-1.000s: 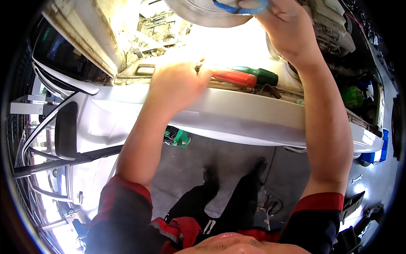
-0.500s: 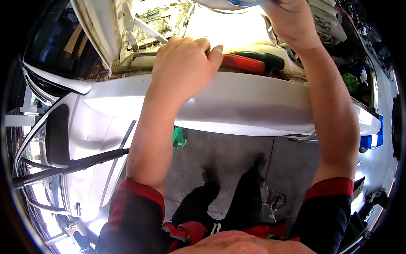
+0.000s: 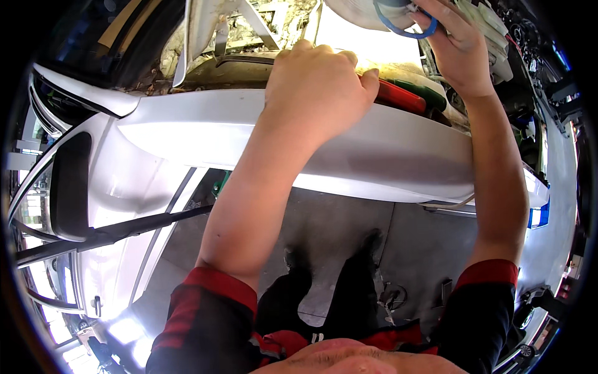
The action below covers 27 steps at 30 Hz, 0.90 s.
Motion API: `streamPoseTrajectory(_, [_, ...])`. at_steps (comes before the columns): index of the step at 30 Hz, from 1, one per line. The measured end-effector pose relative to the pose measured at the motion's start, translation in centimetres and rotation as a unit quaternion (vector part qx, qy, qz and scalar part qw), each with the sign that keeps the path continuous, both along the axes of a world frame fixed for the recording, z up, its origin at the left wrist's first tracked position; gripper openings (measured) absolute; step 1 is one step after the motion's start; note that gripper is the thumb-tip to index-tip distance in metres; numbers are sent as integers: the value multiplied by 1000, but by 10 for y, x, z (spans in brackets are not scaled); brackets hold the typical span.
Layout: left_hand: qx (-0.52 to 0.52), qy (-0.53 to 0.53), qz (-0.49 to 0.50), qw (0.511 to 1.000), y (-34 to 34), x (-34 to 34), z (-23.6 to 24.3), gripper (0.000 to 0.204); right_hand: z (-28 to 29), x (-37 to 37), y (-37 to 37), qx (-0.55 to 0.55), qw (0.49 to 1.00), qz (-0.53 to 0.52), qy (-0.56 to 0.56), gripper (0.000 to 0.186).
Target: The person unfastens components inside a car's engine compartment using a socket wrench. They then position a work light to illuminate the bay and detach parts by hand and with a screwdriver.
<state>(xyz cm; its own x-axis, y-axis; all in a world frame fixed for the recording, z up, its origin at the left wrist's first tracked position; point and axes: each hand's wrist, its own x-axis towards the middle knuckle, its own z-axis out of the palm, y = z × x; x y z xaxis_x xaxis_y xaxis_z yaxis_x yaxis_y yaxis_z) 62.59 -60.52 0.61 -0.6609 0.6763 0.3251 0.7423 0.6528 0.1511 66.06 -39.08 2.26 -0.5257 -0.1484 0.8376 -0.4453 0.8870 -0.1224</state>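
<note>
My left hand (image 3: 317, 90) is closed in a fist over the inner edge of a white car fender (image 3: 398, 156). What it grips, if anything, is hidden beneath the fingers. Just right of its thumb lie a red tool handle (image 3: 402, 97) and a dark green tool handle (image 3: 425, 95), side by side along the engine bay edge. At the top, my right hand (image 3: 460, 56) curls its fingers on a blue ring (image 3: 425, 32). Beside that ring is a pale round part (image 3: 358, 14), cut off by the upper border.
The brightly lit engine bay has a metal brace (image 3: 258, 25). A long dark bar (image 3: 118, 232) crosses the lower left near the black side mirror (image 3: 71, 187). Below the fender stretches a grey floor (image 3: 336, 218); a blue bin (image 3: 539, 215) stands at right.
My view has shifted, so the fender and left hand appear farther right. My right hand and the blue ring sit lower in view, showing more of the ring. The left fist stays closed.
</note>
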Motion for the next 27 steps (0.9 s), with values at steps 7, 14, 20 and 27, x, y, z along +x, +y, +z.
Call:
streamPoseTrajectory(7, [-49, -61, 4, 997, -3, 2, 8, 43, 1, 2, -12, -79, 995, -18, -51, 29])
streamPoseTrajectory(14, [22, 2, -12, 1000, -1, 0, -4, 42, 0, -3, 0, -47, 998, -40, 0, 29])
streamPoseTrajectory(20, [-40, -33, 17, 998, 0, 4, 6, 44, 8, 5, -7, -109, 993, -38, -36, 31])
streamPoseTrajectory(27, [-31, 0, 8, 999, 4, 3, 2, 44, -1, -9, 13, -147, 988, 43, 12, 32])
